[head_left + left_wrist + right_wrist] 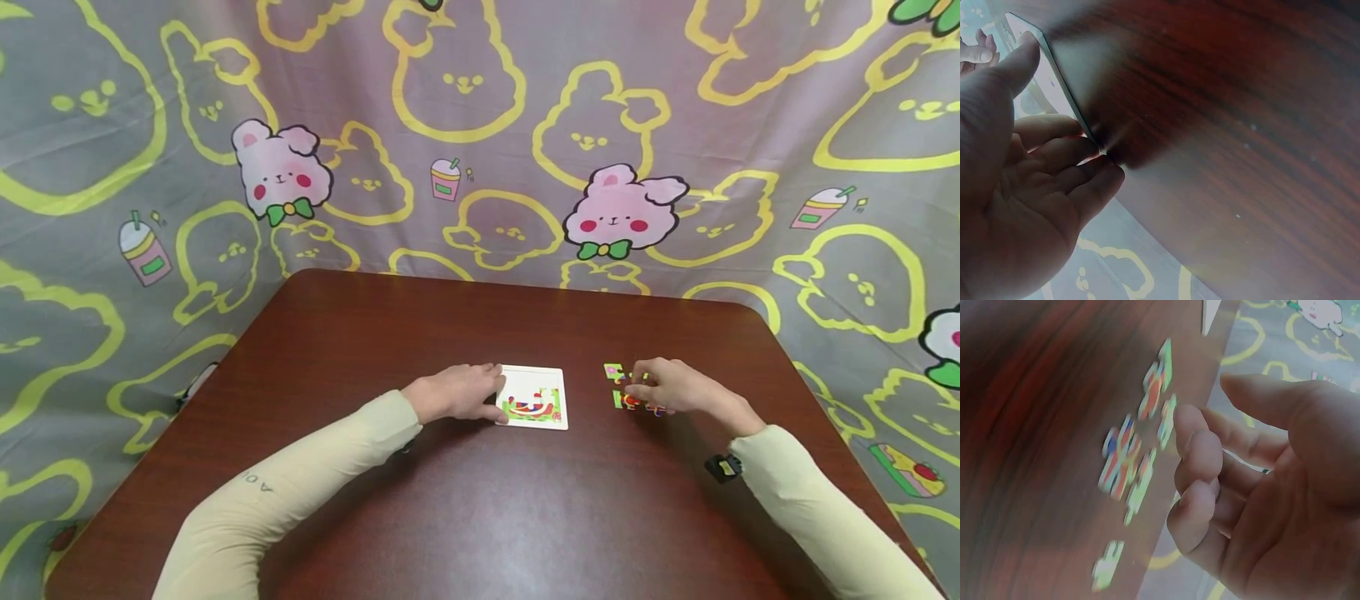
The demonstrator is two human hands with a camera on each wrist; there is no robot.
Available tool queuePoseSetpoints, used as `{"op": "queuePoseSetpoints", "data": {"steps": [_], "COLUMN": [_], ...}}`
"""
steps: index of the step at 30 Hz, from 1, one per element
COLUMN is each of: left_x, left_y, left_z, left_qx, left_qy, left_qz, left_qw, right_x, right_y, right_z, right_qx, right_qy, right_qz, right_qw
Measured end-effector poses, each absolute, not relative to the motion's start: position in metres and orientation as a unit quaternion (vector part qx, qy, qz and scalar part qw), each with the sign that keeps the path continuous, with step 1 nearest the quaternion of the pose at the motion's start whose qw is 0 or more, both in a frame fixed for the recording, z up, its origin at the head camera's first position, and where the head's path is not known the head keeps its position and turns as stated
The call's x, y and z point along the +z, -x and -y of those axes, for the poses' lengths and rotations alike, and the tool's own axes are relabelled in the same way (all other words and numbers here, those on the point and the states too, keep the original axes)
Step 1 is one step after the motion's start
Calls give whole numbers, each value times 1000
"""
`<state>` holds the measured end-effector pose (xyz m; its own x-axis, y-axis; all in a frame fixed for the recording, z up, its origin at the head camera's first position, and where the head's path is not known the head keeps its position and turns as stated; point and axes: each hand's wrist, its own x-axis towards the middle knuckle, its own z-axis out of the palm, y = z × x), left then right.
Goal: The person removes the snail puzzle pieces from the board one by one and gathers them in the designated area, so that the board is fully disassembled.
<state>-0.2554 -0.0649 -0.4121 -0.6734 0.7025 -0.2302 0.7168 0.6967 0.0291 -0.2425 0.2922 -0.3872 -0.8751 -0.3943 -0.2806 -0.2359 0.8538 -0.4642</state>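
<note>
A white-bordered jigsaw puzzle board (pixel 531 380) lies flat on the table, with colourful pieces filling its lower part. My left hand (pixel 459 392) holds the board along its left side, thumb at the near corner and fingers at the far one. In the left wrist view the bent fingers (pixel 1094 187) meet the board's edge. To the right, my right hand (pixel 678 387) hovers over several loose puzzle pieces (pixel 612 372), partly hiding them. The right wrist view shows its fingers loosely bent, the thumb apart, and nothing visibly held. Green, red and blue puzzle pieces (pixel 1140 490) lie beside them.
Both hands work over a dark reddish-brown wooden table (pixel 480 500) with rounded far corners. A grey curtain (pixel 495 108) printed with cartoon rabbits hangs behind and beside it. A small black device (pixel 723 467) sits at the right wrist.
</note>
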Motion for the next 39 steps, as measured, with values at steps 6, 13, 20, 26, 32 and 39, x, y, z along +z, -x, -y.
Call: {"op": "queuePoseSetpoints", "data": {"steps": [6,13,20,26,32,39], "left_x": [-412,-413,-413,-412,-413,-414], "left_y": [256,256,255,254,255,256], "left_z": [65,64,65,66,66,66], "left_qx": [-29,-35,-32,-29,-28,-26], "left_qy": [-390,-386,-382,-383,-385,-388], "left_qz": [-913,-914,-915,-915,-915,-914], "left_qw": [114,119,123,122,119,114], "right_x": [-392,-400,-405,-405,-406,-406], "right_y": [244,247,249,253,256,258], "right_z": [-273,-252,-233,-216,-202,-193], "right_qx": [-236,-240,-243,-237,-241,-240], "right_qy": [171,176,182,184,201,232], "right_qz": [-940,-941,-941,-943,-937,-928], "right_qw": [177,158,149,144,155,163]}}
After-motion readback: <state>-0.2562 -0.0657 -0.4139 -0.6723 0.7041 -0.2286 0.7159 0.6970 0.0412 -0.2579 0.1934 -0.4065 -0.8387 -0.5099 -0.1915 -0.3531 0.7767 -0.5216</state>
